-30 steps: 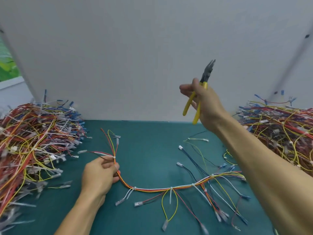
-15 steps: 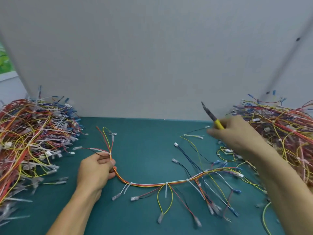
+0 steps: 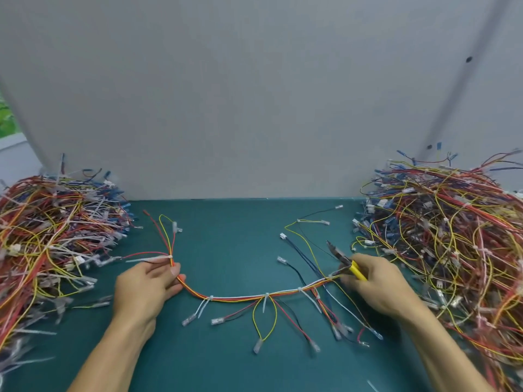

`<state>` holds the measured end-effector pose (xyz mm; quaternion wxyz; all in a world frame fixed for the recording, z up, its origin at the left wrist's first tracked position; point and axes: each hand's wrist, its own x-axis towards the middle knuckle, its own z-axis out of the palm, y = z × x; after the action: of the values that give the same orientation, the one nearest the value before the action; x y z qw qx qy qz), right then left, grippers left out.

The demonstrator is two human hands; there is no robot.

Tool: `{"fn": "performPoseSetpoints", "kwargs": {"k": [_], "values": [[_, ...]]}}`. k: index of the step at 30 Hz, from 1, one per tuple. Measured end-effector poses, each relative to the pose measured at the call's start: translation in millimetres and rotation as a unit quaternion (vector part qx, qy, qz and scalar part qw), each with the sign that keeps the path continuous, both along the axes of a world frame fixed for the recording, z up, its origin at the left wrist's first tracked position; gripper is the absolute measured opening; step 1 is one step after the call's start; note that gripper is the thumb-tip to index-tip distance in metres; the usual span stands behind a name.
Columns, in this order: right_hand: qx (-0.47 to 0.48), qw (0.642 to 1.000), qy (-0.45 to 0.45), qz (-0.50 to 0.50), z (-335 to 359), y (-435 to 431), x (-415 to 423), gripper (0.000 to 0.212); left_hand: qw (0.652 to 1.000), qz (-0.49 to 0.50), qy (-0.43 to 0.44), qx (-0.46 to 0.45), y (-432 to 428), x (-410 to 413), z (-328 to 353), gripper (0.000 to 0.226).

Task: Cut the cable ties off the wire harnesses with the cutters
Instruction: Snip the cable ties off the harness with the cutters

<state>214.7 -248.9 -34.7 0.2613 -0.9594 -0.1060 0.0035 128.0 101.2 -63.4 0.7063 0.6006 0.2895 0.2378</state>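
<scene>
harness (image 3: 240, 297) on table (image 3: 226, 363) centre; wire piles far left (image 3: 51, 236) and far right (image 3: 447, 236); wall (image 3: 254, 94) behind.

Tabletop (image 3: 232, 363): teal-green, matte, flat, running back to the foot of the rear panel.
Rear panel (image 3: 254, 94): plain pale grey, upright, fills the upper half of the view and meets the tabletop in a straight line.
Side panel (image 3: 498, 114): same grey, on the right, joined to the rear panel along a dark slanting seam (image 3: 464, 89).
Dark spot (image 3: 469, 59): small, round, just right of the seam.
Pale ledge (image 3: 14, 145): far left, beyond the rear panel's edge.
Green patch (image 3: 5, 117): blurred, above the ledge; what it is cannot be told.
</scene>
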Motion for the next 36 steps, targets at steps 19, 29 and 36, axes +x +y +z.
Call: {"fn": "performPoseSetpoints", "kwargs": {"k": [19,29,36], "values": [[0.143,0.988,-0.056,0.028,2.4,10.5,-1.4,0.022,0.997,-0.002,-0.047,-0.063,7.1,-3.4,7.6,0.023],[0.124,0.991,-0.042,0.027,2.8,12.3,-1.7,0.022,0.997,-0.038,-0.016,-0.058,-2.0,-4.2,16.1,0.023],[0.097,0.995,-0.020,0.021,1.4,12.8,-2.0,0.021,0.999,-0.035,0.018,-0.024,-1.7,-2.1,15.2,0.023]]}}
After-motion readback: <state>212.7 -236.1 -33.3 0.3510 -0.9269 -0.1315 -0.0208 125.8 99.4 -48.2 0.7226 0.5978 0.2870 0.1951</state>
